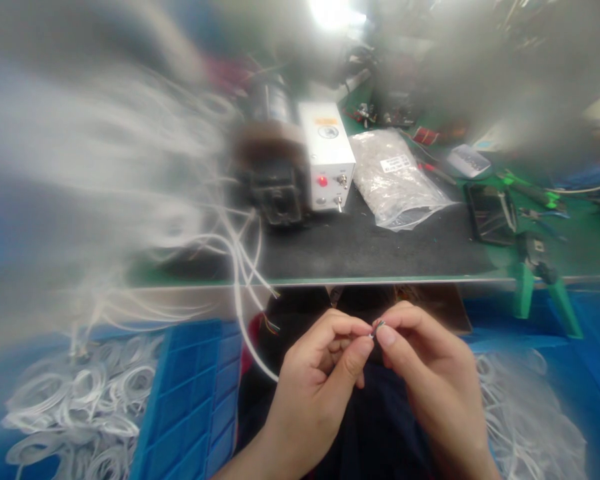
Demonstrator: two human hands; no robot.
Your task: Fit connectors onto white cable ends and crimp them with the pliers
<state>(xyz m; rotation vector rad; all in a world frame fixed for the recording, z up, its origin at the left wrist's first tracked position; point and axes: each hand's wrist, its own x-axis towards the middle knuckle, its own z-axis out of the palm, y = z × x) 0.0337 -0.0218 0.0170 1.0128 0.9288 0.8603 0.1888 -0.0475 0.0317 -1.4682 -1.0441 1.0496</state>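
A white control box (327, 155) stands on the black mat (360, 247), with a clear parts bag (395, 177) beside it. Green-handled pliers (525, 283) lie farther right.

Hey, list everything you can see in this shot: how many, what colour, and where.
control box: one, white with a red button, back of the bench.
machine: one, dark, blurred, left of the control box.
plastic bag: one, clear, holding small pale parts, right of the control box.
flat device: one, black, bench right.
tool: one, green-handled, right bench edge.
loose cables: several, white, hanging over the bench front.
crate: one, blue, lower left.
coiled cables: many, white, left of the crate.
wire end: one, small, dark, between both hands.
left hand: pinching the wire end.
right hand: pinching the wire end.
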